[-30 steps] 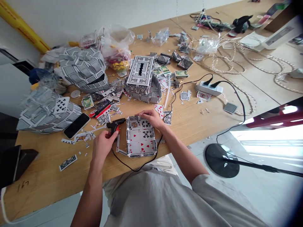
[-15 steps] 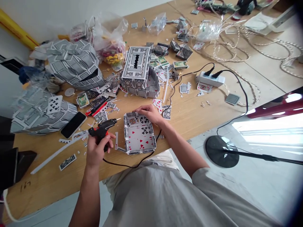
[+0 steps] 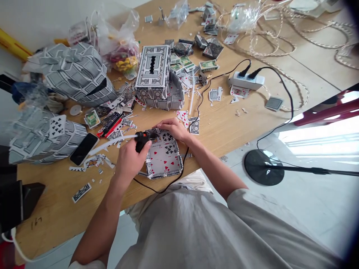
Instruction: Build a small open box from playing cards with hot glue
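Observation:
A shallow open box made of playing cards [image 3: 166,160] lies near the table's front edge. My left hand [image 3: 131,158] grips a black hot glue gun [image 3: 144,137] with a white glue stick jutting out behind it, its nozzle pointing at the box's far wall. My right hand [image 3: 174,128] rests on that far wall, fingers pressing its top edge. The gun's black cord [image 3: 157,188] loops below the box.
Larger card-covered structures [image 3: 77,73] [image 3: 42,136] stand at left, a card-covered box [image 3: 157,76] behind. A phone [image 3: 84,148], card scraps, card packs [image 3: 208,65], a plastic bag [image 3: 120,41], a power strip [image 3: 246,80] and rope coils [image 3: 280,41] litter the wooden table [image 3: 56,209]. A lamp base [image 3: 263,167] sits on the floor.
My left hand lifted the glue gun off the table and swung it right, over to the box's far wall. My right hand stayed on the box.

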`<state>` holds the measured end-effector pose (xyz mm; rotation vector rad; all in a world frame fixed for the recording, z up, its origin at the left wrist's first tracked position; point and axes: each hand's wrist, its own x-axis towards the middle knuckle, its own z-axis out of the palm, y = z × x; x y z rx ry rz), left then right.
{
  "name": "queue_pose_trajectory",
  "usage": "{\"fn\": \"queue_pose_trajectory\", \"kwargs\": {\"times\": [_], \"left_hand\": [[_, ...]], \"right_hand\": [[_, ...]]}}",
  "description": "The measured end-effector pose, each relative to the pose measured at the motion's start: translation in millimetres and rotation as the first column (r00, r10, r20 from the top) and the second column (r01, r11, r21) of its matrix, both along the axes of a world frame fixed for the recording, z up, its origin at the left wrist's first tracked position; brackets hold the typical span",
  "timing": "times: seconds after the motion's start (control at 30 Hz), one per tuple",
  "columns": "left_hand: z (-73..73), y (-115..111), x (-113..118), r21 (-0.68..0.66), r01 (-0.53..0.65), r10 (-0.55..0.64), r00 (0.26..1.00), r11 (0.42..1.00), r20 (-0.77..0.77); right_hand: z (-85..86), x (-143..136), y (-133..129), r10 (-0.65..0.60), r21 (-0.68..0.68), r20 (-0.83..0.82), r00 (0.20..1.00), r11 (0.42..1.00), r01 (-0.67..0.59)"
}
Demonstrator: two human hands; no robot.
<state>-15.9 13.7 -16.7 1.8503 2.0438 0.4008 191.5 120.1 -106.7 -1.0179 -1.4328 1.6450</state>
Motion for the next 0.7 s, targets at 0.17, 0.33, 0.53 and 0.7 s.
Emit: {"fn": "queue_pose_trajectory", "kwargs": {"times": [0.17,0.33,0.53,0.7], "left_hand": [[-2.8,10.5,15.4,-0.057,0.036,-0.042,0.994,0.998,-0.103],[-11.2,14.7,21.3,-0.043,0.051,-0.057,0.989,0.998,-0.136],[-14.5,16.9,22.6,-0.031,0.053,-0.057,0.988,0.998,-0.144],[-14.4,17.4,24.3,-0.028,0.054,-0.058,0.986,0.998,-0.156]], "right_hand": [[-4.9,-0.4,0.2,0.011,0.029,-0.023,1.000,1.000,-0.010],[-6.3,1.5,2.0,0.046,0.071,-0.013,0.999,0.996,-0.045],[-8.8,1.4,4.0,0.061,0.063,-0.046,0.997,0.996,-0.058],[-10.5,1.0,4.9,0.062,0.053,-0.057,0.996,0.997,-0.059]]}}
